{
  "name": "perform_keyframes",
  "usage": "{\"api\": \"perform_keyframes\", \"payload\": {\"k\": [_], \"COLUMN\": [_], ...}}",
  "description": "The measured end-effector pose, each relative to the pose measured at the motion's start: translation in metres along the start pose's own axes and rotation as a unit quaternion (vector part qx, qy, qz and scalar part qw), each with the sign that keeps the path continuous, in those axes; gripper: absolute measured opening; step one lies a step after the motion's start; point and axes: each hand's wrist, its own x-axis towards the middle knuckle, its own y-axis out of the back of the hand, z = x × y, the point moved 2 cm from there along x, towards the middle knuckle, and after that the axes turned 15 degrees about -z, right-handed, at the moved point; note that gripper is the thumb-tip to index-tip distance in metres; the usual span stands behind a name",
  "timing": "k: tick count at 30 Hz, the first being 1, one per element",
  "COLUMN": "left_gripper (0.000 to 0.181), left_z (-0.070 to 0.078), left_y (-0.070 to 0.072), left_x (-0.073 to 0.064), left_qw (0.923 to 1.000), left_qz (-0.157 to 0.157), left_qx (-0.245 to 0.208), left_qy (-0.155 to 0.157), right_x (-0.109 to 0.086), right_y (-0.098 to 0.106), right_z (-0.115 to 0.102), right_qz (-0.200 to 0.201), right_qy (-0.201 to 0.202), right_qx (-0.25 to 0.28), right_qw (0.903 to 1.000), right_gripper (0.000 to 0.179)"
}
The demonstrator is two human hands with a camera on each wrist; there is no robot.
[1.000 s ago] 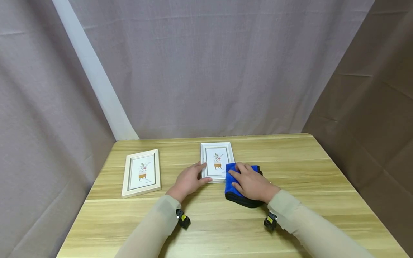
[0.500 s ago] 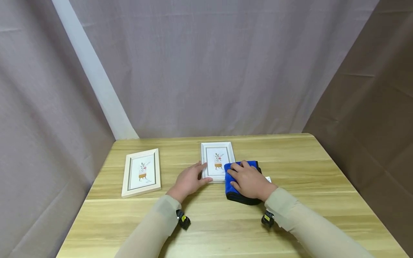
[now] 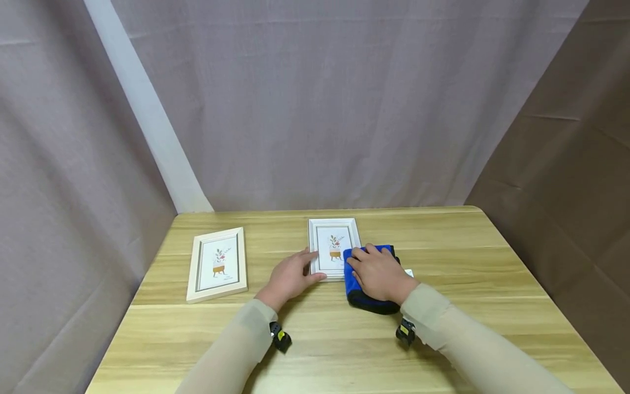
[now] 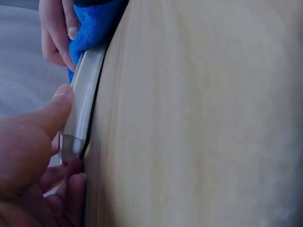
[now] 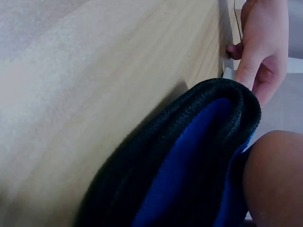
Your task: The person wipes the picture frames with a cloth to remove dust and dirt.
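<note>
A white picture frame (image 3: 333, 249) with a plant print lies flat on the table. My left hand (image 3: 289, 278) grips its lower left corner; in the left wrist view the thumb (image 4: 59, 106) rests along the white edge and the fingers bend round the corner. My right hand (image 3: 381, 273) holds a folded blue cloth (image 3: 351, 279) with black trim against the frame's lower right part, which the cloth covers. In the right wrist view the folded cloth (image 5: 175, 161) stands in thick layers under the hand.
A second, cream picture frame (image 3: 217, 265) with a similar print lies on the left of the wooden table (image 3: 339, 350). Grey curtains (image 3: 315, 109) hang behind the table's far edge. A small white tag (image 3: 409, 272) sticks out beside the cloth.
My right hand and the cloth have shifted slightly away from me, and the white tag now shows on the right. The left hand keeps its hold on the frame's corner.
</note>
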Motion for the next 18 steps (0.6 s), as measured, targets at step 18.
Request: {"api": "perform_keyframes", "payload": {"k": [18], "left_gripper": [0.07], "left_z": [-0.001], "left_y": [-0.001], "left_x": [0.001], "left_qw": [1.0], "left_qz": [0.003], "left_qx": [-0.002], "left_qy": [0.003], "right_x": [0.022], "right_y": [0.01], "right_z": [0.013], "right_qz": [-0.017], "right_qy": [-0.012], "right_qx": [-0.001], "right_qw": [0.9998], "right_gripper": [0.044]}}
